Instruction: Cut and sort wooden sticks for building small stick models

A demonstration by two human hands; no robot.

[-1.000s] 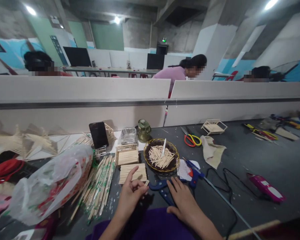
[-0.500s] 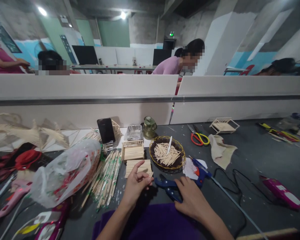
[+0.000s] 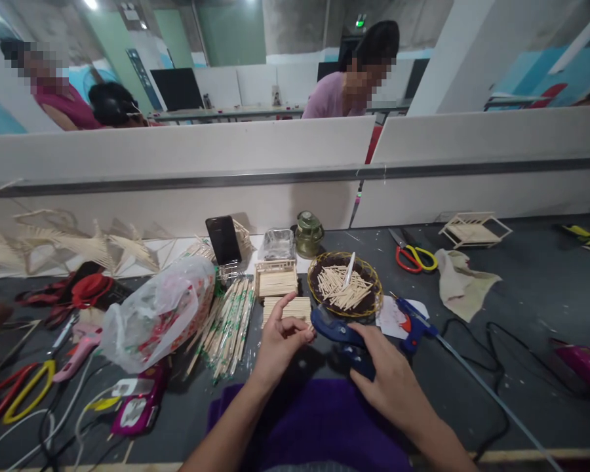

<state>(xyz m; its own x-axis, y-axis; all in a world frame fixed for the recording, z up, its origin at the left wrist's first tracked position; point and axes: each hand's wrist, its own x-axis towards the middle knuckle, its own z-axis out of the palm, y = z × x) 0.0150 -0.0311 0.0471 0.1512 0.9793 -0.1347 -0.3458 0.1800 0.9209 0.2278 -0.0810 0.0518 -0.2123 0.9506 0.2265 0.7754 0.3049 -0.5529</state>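
- A short, pale wooden stick (image 3: pixel 311 327) is pinched in the left hand (image 3: pixel 282 344), between the thumb and the curled fingers; one finger is held extended above. The stick is mostly hidden.
- A dark blue, plier-shaped hand cutter (image 3: pixel 341 332) is gripped by the right hand (image 3: pixel 391 377), with the fingers wrapped on one handle and the thumb set at the other. The handles are spread apart.
- The cutter's head is held just beside the stick and left fingertips; whether they touch cannot be told.
- Behind the left hand, a row of pale, thin wooden sticks (image 3: pixel 301 307) is laid out, with a small, stick-built wooden box (image 3: pixel 276 283) beyond it.
- Behind the cutter, a round, brown woven basket with a yellow rim (image 3: pixel 375 303) is filled with short, pale cut sticks (image 3: pixel 341 288); a slim white tool (image 3: pixel 349 269) is rested on them.
- To the right of the basket, a blue glue gun (image 3: pixel 413 331) is placed partly over white paper (image 3: pixel 389 320).
- Left of the row, clear-and-green wrapped chopsticks (image 3: pixel 231 321) are spread beside a translucent white plastic bag (image 3: pixel 160 318).
- Below the hands, a purple cloth (image 3: pixel 319 419) is seen.
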